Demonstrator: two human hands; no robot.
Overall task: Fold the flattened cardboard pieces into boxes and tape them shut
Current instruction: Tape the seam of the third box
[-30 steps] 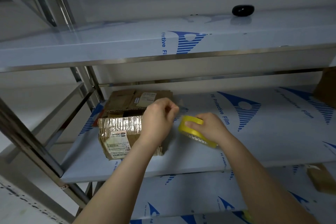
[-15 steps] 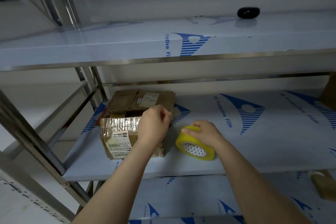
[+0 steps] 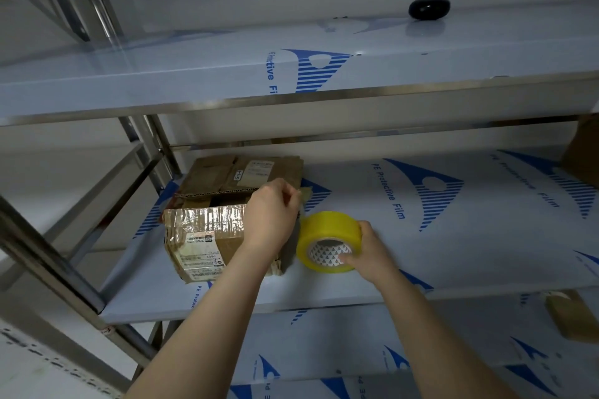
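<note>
Box (image 3: 207, 236) on "PE Protective Film" shelf (image 3: 460, 256)

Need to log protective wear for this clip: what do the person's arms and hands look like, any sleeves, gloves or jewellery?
The left arm and right arm are bare up to the picture's bottom edge; no sleeves show. The left hand and right hand wear no gloves, and no watch, bracelet or ring is visible on the sides facing the camera.

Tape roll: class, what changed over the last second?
The right hand, gripping the yellow tape roll, turned its core toward the camera and lowered it beside the cardboard box. The left hand still pinches the tape end at the box's right corner; the box stayed put.
</note>
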